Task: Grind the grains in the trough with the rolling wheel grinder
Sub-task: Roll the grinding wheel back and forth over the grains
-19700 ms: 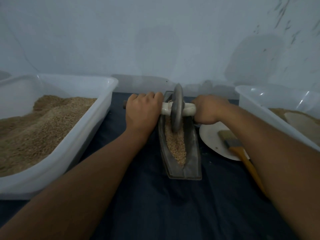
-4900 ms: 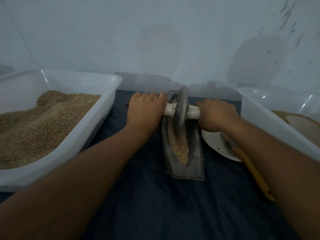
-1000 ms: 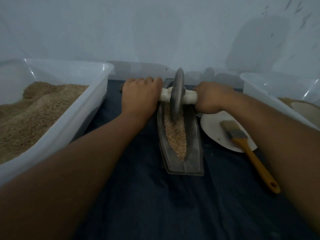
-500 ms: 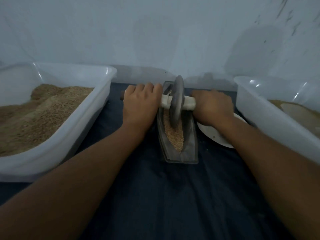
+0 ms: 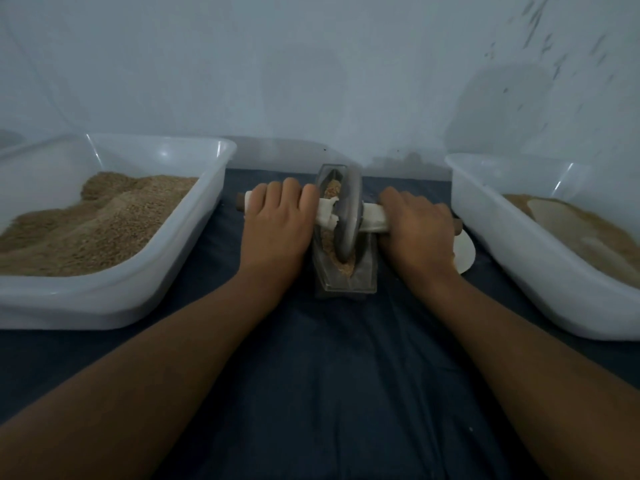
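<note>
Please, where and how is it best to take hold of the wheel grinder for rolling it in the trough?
Probably by the axle handle, one side each, from above. It runs crosswise through the wheel, which stands upright in the narrow trough, so both ends stick out free. The left hand and right hand grip it so, fingers curled over the top, pressing evenly.

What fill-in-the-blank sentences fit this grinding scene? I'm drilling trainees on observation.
1. Both hands grip the ____ of the grinding wheel.
2. The wheel stands in the ____, among grains.
3. The left hand is nearer the tub that is ____ with grain.
4. The cloth is dark ____.

Missing: handle; trough; heaped; blue
</note>
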A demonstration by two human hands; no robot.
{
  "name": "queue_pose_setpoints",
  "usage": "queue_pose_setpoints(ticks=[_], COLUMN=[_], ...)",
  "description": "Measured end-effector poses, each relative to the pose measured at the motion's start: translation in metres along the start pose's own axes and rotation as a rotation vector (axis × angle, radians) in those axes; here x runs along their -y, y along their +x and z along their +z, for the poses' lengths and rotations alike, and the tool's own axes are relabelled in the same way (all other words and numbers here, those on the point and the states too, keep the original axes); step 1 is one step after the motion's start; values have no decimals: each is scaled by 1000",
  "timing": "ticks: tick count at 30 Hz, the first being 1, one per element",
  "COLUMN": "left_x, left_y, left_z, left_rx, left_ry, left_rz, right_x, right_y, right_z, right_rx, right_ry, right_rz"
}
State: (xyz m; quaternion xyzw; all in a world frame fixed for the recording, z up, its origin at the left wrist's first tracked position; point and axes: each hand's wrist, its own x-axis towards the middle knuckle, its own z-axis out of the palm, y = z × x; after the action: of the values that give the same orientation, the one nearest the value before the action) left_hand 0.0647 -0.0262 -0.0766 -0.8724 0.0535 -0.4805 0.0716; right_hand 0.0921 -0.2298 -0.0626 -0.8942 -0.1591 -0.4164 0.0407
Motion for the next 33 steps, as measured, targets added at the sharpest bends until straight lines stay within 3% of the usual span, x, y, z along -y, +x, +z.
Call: queue_pose_setpoints(ticks=[4, 13, 29, 33], left_x=[0, 5, 20, 21], left_y=[-9, 11, 77, 74], left_z=[-3, 23, 66, 66], left_rx=[-2, -11, 284, 265], left_ry=[-25, 52, 88, 94], left_rz=[-7, -8, 36, 41], right_x=[2, -9, -32, -34], right_y=[-4, 27, 121, 124], right_z=[0, 25, 60, 63], right_rx=[-82, 93, 866, 896], right_ry=[-33, -71, 13, 43], right_rz=[-9, -44, -57, -49])
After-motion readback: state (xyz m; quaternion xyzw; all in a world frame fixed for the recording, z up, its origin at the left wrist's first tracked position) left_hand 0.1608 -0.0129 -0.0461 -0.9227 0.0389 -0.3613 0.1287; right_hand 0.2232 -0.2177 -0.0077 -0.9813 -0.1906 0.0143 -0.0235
